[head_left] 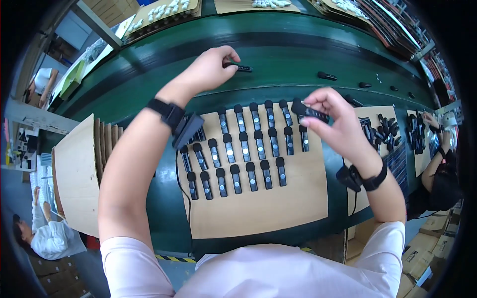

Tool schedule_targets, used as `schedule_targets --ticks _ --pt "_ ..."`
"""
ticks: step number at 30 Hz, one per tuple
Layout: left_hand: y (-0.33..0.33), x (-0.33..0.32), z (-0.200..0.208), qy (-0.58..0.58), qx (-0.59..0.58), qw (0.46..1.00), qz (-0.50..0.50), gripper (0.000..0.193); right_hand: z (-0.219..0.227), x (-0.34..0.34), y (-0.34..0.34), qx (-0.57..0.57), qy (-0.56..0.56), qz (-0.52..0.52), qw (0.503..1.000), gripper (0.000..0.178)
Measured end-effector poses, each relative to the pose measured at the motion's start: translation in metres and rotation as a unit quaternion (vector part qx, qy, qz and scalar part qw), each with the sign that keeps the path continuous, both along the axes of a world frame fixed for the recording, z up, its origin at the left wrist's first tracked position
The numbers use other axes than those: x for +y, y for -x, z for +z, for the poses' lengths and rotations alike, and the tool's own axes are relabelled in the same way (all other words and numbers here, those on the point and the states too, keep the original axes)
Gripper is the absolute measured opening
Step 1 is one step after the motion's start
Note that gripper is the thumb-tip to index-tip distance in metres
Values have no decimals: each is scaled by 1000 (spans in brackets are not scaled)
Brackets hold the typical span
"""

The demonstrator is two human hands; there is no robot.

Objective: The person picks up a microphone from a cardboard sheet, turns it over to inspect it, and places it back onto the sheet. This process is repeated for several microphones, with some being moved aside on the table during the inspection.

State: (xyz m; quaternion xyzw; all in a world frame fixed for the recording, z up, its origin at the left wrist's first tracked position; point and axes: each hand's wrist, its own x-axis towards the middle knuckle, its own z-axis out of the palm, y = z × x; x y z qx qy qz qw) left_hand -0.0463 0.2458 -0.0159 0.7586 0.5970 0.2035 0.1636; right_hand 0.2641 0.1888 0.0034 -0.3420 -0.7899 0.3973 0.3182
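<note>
My right hand is closed on a small black clip-on microphone with a foam tip, above the far right corner of a cardboard sheet. Farther off, over the green belt, my left hand pinches another black microphone between thumb and fingers. On the sheet, several like microphones lie in three rows, foam ends away from me, each with a round light spot on its body. My left wrist and device partly cover the row ends on that side.
A few microphones lie on the green conveyor belt. To the right, another cardboard sheet bears a pile of black parts, and a co-worker's arm reaches in. Cardboard dividers stand at left. Trays of white pieces line the far side.
</note>
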Motion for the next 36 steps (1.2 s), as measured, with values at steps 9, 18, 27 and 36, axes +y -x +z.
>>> schedule_targets --ticks 9,18,27,36 --pt "-53 -220 27 82 -490 868 6 16 -8 -121 -31 126 94 -7 987 30" --pt "-81 -333 7 74 -524 845 78 25 -27 -199 -5 209 141 -6 968 29" --pt "-78 -370 0 -38 -445 894 36 31 -23 -235 3 185 83 30 979 28" --pt "-72 -383 8 -51 -438 897 22 28 -14 -248 8 164 20 44 985 27"
